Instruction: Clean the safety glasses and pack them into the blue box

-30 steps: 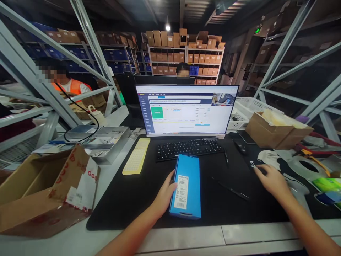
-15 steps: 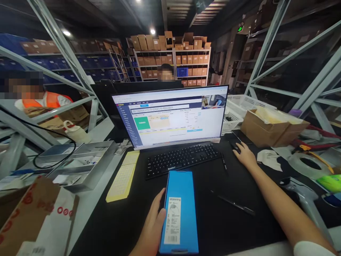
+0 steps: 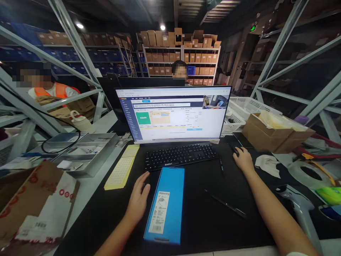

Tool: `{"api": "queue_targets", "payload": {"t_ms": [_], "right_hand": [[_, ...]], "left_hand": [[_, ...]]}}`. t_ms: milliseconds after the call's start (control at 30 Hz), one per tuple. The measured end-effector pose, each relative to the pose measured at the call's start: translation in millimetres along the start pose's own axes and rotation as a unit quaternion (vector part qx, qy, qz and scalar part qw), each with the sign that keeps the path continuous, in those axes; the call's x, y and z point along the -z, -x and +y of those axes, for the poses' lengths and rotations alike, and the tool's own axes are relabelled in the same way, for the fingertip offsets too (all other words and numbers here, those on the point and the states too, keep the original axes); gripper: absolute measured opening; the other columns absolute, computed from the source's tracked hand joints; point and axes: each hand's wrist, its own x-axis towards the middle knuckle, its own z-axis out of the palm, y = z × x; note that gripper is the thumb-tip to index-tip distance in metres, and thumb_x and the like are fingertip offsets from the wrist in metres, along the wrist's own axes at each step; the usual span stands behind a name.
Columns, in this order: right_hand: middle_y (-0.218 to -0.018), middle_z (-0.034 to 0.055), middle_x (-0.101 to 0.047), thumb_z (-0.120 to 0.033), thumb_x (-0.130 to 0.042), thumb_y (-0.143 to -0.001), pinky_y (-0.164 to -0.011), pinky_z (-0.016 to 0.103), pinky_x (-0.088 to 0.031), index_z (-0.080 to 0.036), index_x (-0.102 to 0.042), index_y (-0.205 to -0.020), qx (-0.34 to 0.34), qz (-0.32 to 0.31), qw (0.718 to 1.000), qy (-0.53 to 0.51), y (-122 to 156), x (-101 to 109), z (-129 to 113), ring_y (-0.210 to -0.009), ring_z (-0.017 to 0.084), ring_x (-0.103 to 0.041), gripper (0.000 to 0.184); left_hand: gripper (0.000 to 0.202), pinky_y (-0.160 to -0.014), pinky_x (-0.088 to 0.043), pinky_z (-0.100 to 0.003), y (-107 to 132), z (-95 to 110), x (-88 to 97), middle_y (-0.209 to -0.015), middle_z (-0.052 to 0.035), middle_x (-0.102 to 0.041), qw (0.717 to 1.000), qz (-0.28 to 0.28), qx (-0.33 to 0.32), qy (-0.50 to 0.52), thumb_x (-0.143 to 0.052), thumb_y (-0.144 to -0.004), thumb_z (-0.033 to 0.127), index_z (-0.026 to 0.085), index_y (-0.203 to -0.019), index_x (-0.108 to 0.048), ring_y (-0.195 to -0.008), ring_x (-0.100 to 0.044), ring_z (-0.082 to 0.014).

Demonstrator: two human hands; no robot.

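Note:
A long blue box (image 3: 166,203) with a white label lies on the black desk mat (image 3: 202,217) in front of the black keyboard (image 3: 181,159). My left hand (image 3: 139,196) rests flat on the mat just left of the box, fingers stretched out, apart from it. My right hand (image 3: 243,159) lies over the black mouse (image 3: 233,148) at the right of the keyboard, fingers curved on it. The monitor (image 3: 173,112) behind the keyboard shows a form with a green and an orange field.
A black pen (image 3: 225,203) lies right of the box. A barcode scanner (image 3: 298,209), tape roll (image 3: 306,170) and open carton (image 3: 271,131) stand at the right. A yellow label sheet (image 3: 121,170), metal tray (image 3: 87,151) and torn carton (image 3: 34,199) are at the left. Two people sit behind.
My left hand has let go of the blue box's side and moved left onto the mat. My right hand went from the scanner side to the mouse. The screen's content changed.

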Motion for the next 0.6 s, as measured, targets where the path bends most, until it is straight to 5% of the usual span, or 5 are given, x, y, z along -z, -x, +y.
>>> {"api": "queue_targets", "payload": {"t_ms": [167,400,600], "right_hand": [[-0.157,0.0254,-0.052,-0.035,-0.048,-0.102,-0.117,0.052,-0.046,-0.009,-0.067,-0.149,-0.008,-0.010,1.000,-0.003,0.4,6.0,-4.8,-0.138,0.040,-0.056,0.057],[-0.159,0.0289,-0.051,-0.046,-0.046,-0.100,-0.109,0.060,-0.050,-0.008,-0.061,-0.156,-0.017,-0.007,1.000,-0.019,2.5,4.5,1.5,-0.134,0.048,-0.060,0.069],[-0.155,0.0319,-0.053,-0.057,-0.042,-0.098,-0.110,0.059,-0.050,0.002,-0.055,-0.156,-0.018,0.049,0.997,-0.056,3.2,3.3,0.8,-0.136,0.050,-0.060,0.084]], "left_hand": [[0.063,-0.129,-0.039,-0.056,-32.0,-3.7,35.4,-0.151,-0.0187,-0.060,0.991,0.078,-0.055,-0.093,-0.055,-0.091,0.064,0.017,-0.130,-0.069,-0.147,-0.052,-0.0365],[0.045,-0.126,-0.039,-0.040,-99.4,-3.3,96.5,-0.149,-0.0195,-0.063,0.952,0.069,0.101,-0.279,-0.053,-0.099,0.033,0.010,-0.134,-0.069,-0.143,-0.057,-0.0316],[0.062,-0.116,-0.044,-0.057,-158.5,-19.4,83.6,-0.142,-0.0322,-0.063,0.924,0.073,0.211,-0.309,-0.079,-0.091,0.041,0.003,-0.138,-0.064,-0.140,-0.056,-0.0489]]}}
